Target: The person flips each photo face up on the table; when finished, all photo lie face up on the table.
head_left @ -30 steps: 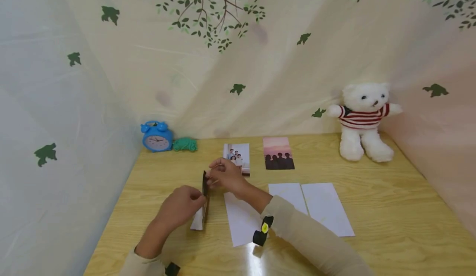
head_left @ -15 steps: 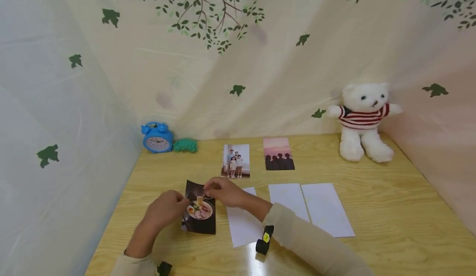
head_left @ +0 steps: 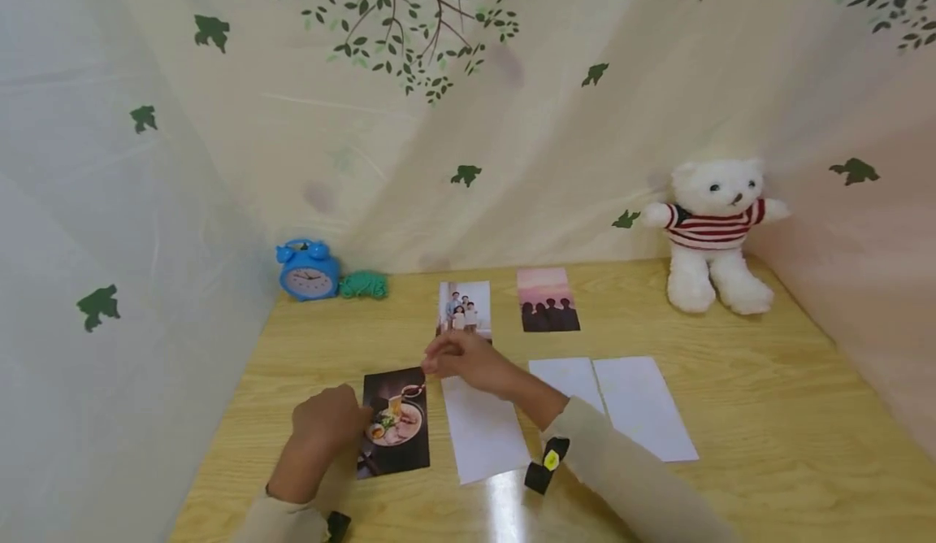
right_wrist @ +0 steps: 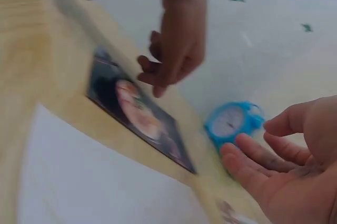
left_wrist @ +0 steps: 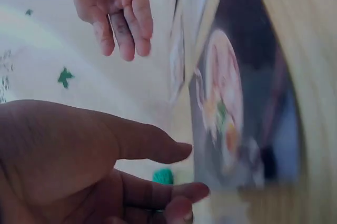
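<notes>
The dark food photo (head_left: 396, 425) lies face up on the table, left of a blank white sheet (head_left: 486, 437). At the photo's left edge is the left hand (head_left: 327, 425); in the left wrist view its thumb and fingers are apart with nothing between them. The right hand (head_left: 475, 362) hovers by the photo's upper right corner, over the top of the white sheet. Its fingers look relaxed and empty in the right wrist view (right_wrist: 295, 166). Above it, the family photo (head_left: 465, 307) is partly covered by that hand.
Two more white sheets (head_left: 643, 405) lie side by side to the right. A sunset photo (head_left: 548, 301) is at the back. A blue alarm clock (head_left: 308, 271) and green object (head_left: 363, 284) stand back left, a white bear (head_left: 715, 234) back right.
The food photo, held upright and then tilted between both hands, now lies flat on the table. Both hands have let go of it, and the right hand has shifted right.
</notes>
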Demonstrator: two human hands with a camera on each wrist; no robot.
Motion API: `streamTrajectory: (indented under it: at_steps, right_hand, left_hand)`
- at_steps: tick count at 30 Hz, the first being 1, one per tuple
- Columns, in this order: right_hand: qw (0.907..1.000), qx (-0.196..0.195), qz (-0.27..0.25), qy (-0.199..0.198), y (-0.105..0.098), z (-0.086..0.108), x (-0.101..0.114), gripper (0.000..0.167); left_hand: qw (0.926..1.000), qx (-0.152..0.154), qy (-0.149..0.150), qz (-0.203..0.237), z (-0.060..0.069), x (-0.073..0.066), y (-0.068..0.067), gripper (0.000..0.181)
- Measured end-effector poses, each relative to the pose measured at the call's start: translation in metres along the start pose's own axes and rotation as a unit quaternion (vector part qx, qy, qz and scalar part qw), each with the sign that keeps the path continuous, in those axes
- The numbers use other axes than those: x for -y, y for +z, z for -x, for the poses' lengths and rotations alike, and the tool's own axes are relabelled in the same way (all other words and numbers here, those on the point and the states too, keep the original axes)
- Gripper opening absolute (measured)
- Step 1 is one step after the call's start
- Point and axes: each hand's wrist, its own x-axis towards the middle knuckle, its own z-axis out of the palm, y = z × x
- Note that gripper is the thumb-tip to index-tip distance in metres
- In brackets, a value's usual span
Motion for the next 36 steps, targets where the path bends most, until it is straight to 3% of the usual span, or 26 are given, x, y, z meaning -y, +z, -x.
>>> streamTrajectory:
  at_steps: [2, 4, 7, 9, 14, 20, 36]
  right_hand:
    - [0.9995, -0.026, 0.014, 0.005, -0.020, 0.007, 0.005, 0.029]
    - [0.9973, -0.055, 0.043, 0.023, -0.037, 0.014, 0.008, 0.028]
    - [0.9900, -0.080, 0.098, 0.063, -0.053, 0.024, 0.007, 0.023]
    - [0.9851, -0.084, 0.120, 0.090, -0.059, 0.028, 0.004, 0.020]
    - [0.9770, -0.073, 0.142, 0.142, -0.065, 0.036, -0.006, 0.017]
    - [0.9772, -0.070, 0.132, 0.151, -0.071, 0.042, -0.011, 0.018]
    - [0.9775, -0.086, 0.128, 0.144, -0.075, 0.041, -0.018, 0.023]
  left_hand:
    - [0.9991, -0.033, 0.026, -0.005, 0.000, -0.017, -0.001, 0.035]
    - [0.9972, -0.047, 0.058, 0.008, 0.001, -0.035, 0.000, 0.039]
    - [0.9914, -0.045, 0.120, 0.030, 0.003, -0.059, 0.004, 0.036]
    - [0.9875, -0.027, 0.152, 0.029, 0.004, -0.072, 0.007, 0.030]
    - [0.9746, -0.023, 0.222, -0.022, 0.006, -0.089, 0.017, 0.040]
    - [0.9716, -0.026, 0.229, -0.053, 0.000, -0.092, 0.026, 0.046]
    - [0.9713, -0.005, 0.235, -0.036, -0.005, -0.094, 0.030, 0.045]
